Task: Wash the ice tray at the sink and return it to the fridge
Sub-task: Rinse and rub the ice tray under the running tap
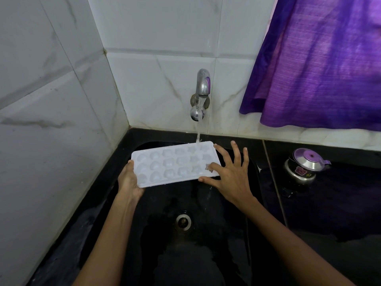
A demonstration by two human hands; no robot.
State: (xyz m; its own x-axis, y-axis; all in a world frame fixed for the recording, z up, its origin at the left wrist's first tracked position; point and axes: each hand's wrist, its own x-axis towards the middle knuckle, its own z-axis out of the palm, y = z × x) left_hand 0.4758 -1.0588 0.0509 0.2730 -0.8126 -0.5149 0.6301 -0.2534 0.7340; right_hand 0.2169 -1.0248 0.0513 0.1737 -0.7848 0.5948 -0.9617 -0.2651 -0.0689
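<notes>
White marble-look tiles back a glossy black sink [237,234] set in a black counter [329,213], with a purple curtain [321,62] hanging at the right. You hold the white plastic ice tray [175,164], its moulded star and shell cups facing up, over the basin and under the chrome wall tap [203,85], so the running stream [198,133] lands on its far edge and can flood the cups. Your left hand [128,180] makes the grip: fingers curl under the near-left corner, thumb on the rim, carrying the weight. Your right hand [231,170] lies open, fingers spread, 1 fingertip rubbing in a right-end cup, thumb at the tray's edge to steady it. Washing looks underway; the fridge step remains. On the counter, well apart to the right, stands a small steel kettle with a purple lid [305,166].
</notes>
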